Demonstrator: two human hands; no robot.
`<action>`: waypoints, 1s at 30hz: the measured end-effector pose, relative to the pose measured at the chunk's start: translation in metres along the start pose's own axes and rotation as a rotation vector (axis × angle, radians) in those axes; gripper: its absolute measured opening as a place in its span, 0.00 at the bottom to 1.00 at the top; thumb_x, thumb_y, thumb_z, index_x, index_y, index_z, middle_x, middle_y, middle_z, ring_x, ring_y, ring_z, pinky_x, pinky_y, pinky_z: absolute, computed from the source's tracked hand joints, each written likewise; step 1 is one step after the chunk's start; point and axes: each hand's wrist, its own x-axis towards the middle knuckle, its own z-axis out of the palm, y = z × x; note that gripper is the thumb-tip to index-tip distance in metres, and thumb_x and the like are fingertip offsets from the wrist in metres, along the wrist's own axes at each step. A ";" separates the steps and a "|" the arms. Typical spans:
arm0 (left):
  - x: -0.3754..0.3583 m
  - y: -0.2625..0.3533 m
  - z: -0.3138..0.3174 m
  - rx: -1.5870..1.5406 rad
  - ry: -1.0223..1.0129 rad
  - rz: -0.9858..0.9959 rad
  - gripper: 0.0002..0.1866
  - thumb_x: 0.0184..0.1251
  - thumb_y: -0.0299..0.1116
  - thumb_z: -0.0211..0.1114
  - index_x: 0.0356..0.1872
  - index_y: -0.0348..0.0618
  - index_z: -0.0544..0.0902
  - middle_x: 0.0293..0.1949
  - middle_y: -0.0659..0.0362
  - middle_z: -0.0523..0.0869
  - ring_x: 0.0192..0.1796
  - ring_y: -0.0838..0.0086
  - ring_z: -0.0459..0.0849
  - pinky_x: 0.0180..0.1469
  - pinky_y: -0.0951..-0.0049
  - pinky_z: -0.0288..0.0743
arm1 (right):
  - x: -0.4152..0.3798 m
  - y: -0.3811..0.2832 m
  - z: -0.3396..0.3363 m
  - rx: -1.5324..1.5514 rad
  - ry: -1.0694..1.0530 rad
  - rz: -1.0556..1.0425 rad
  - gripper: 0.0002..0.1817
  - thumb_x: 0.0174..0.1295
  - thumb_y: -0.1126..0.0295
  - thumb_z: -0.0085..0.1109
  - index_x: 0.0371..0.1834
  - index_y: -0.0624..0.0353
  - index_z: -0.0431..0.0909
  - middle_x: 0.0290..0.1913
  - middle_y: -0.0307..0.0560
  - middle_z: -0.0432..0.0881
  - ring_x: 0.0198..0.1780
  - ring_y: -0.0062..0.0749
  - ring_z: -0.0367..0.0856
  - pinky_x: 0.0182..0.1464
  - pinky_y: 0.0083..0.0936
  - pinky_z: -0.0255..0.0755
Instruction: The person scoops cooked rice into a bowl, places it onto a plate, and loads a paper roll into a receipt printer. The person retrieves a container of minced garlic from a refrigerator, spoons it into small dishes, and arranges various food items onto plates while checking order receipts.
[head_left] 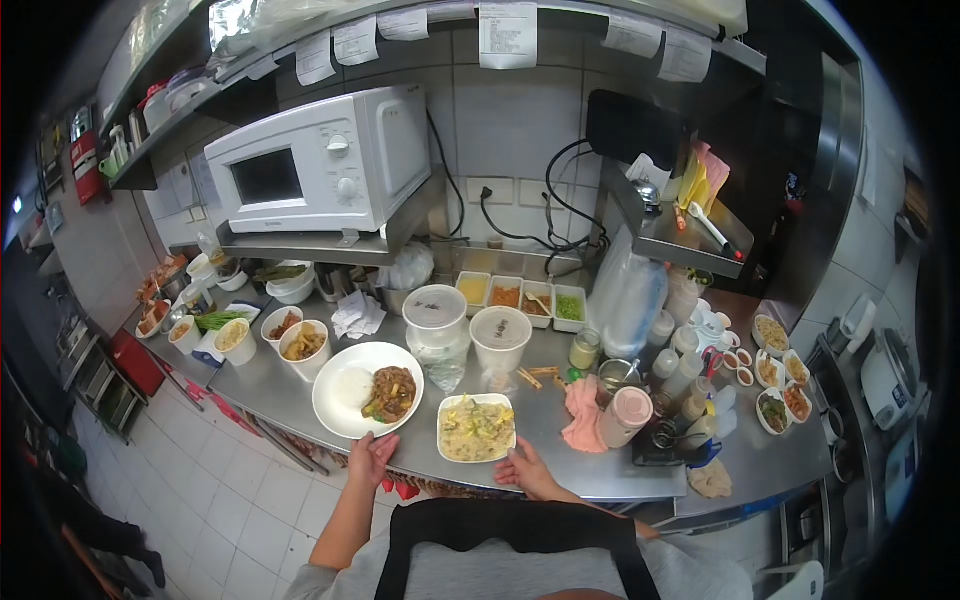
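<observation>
**Two plated dishes at the counter edge, a hand at each**

Seen from above, a steel counter [300, 395] is shown running across the middle of the view. At its near edge, two plated dishes are set side by side. A round white plate [366, 389], at about seven o'clock from the centre, carries white rice and a brown stewed portion. Just to its right, at six o'clock, a square white dish [477, 428] is filled with a pale yellow mixture.

The left hand [371, 457] is spread open, fingers wide, with the fingertips touching the near rim of the round plate; nothing is held. The right hand [524, 469] is placed at the near right corner of the square dish, fingers loosely open and touching it; whether the rim is actually gripped cannot be told.

Both dishes appear already filled, so the plating is judged done; they are not yet lifted from the counter.

Behind them, at twelve o'clock, two lidded tubs [467, 325] are seen, and a white microwave [322, 160] is mounted at eleven o'clock. A pink cloth [583, 415] lies at three o'clock.
</observation>
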 end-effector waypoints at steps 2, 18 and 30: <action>0.032 0.007 -0.017 -0.077 -0.131 -0.125 0.22 0.69 0.29 0.44 0.62 0.36 0.56 0.52 0.36 0.71 0.49 0.49 0.78 0.50 0.59 0.79 | 0.016 0.005 -0.002 -0.027 0.088 -0.060 0.28 0.68 0.69 0.44 0.68 0.56 0.45 0.43 0.54 0.75 0.36 0.37 0.80 0.38 0.32 0.78; -0.094 0.117 -0.102 0.194 -0.055 -0.109 0.30 0.53 0.22 0.48 0.61 0.36 0.57 0.51 0.44 0.75 0.45 0.58 0.82 0.41 0.61 0.82 | 0.038 0.031 0.109 0.079 0.316 -0.077 0.26 0.58 0.83 0.43 0.59 0.53 0.52 0.52 0.59 0.68 0.47 0.49 0.78 0.41 0.43 0.81; -0.141 0.168 -0.106 0.450 -0.163 -0.037 0.29 0.56 0.21 0.50 0.62 0.36 0.56 0.52 0.44 0.73 0.48 0.57 0.81 0.42 0.63 0.83 | 0.066 0.010 0.220 0.165 -0.100 0.271 0.37 0.63 0.42 0.44 0.69 0.50 0.49 0.61 0.53 0.63 0.56 0.47 0.71 0.56 0.46 0.68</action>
